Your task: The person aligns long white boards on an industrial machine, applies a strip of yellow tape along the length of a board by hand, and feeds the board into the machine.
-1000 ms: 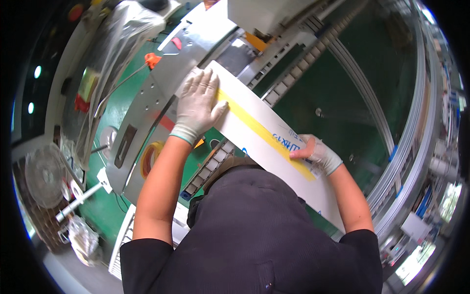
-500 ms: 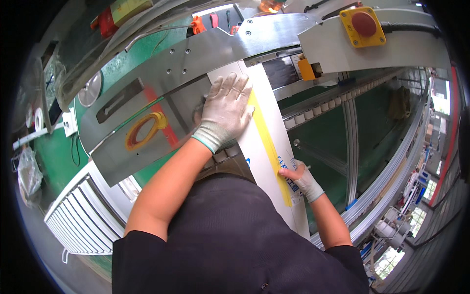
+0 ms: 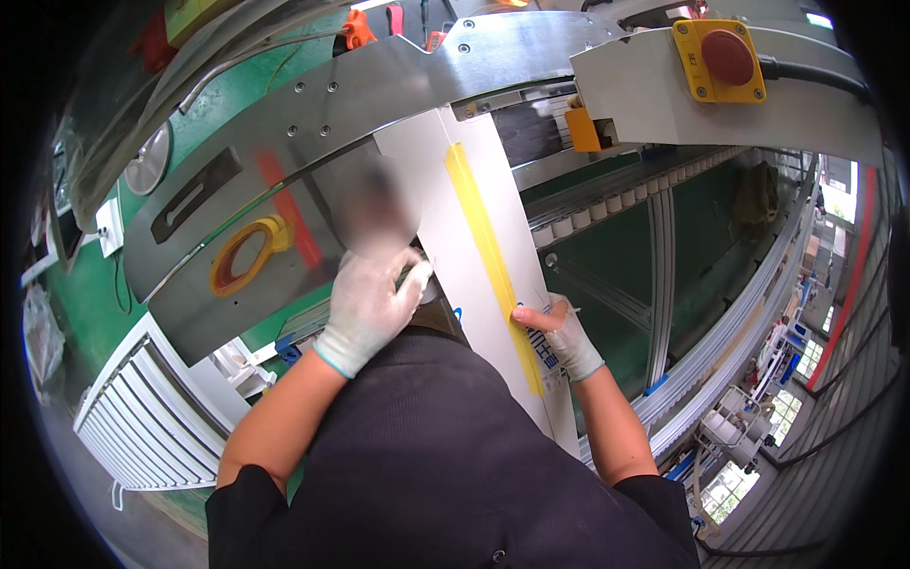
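A long white panel (image 3: 493, 204) lies slanting across the steel machine top, with blue print near its lower end. Along its length runs a strip of yellow tape (image 3: 488, 251). My gloved right hand (image 3: 569, 341) grips the panel's right edge low down, its bare thumb on top beside the tape. Left of the panel is my gloved left hand (image 3: 370, 299), its thumb and forefinger apart near the panel's left edge and nothing visible between them. A blurred patch above partly hides its other fingertips. A roll of yellow tape (image 3: 232, 275) lies on the steel plate (image 3: 180, 327) farther left.
A yellow box with a red stop button (image 3: 727, 52) sits on the white machine arm at the far right. Below it are a roller track (image 3: 607, 204) and aluminium rails (image 3: 701, 398). A white slatted frame (image 3: 152, 417) stands at lower left. Orange-handled tools (image 3: 358, 30) lie at the back.
My left hand has lifted off the panel and drawn back left and toward me, baring the tape's upper end. My right hand keeps its grip. The whole view has shifted slightly.
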Available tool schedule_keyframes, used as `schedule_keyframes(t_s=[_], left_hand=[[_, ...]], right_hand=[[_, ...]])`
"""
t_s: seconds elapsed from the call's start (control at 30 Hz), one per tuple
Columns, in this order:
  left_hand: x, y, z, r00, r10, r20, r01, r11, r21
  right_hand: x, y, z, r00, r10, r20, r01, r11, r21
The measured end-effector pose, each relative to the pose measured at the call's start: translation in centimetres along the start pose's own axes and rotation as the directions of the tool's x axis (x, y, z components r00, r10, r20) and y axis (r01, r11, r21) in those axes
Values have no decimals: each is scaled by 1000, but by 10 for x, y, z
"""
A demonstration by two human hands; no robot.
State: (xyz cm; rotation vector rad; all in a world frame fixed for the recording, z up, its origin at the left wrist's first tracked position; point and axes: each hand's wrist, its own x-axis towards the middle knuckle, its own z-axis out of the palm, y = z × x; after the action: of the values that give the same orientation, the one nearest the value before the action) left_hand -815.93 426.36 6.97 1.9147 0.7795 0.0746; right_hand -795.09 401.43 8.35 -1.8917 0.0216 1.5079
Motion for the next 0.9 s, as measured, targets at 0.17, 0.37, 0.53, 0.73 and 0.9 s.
schedule_keyframes(t_s=[0.17, 0.37, 0.53, 0.73, 0.9], left_hand=[[0, -24, 34, 989, -99, 108, 114, 984, -139], [20, -16, 46, 979, -196, 53, 203, 949, -240], [24, -6, 56, 957, -290, 12, 282, 919, -274], [32, 3, 59, 940, -335, 71, 341, 903, -260], [39, 7, 75, 926, -373, 50, 368, 869, -330]], right_hand=[[4, 7, 0, 999, -31, -5, 31, 1000, -2], [9, 5, -9, 1000, 28, -6, -29, 995, -94], [19, 24, -21, 999, 31, -41, -38, 979, -201], [18, 15, -28, 1000, -24, 11, 25, 995, -96], [24, 11, -46, 999, -5, 33, 9, 994, -113]])
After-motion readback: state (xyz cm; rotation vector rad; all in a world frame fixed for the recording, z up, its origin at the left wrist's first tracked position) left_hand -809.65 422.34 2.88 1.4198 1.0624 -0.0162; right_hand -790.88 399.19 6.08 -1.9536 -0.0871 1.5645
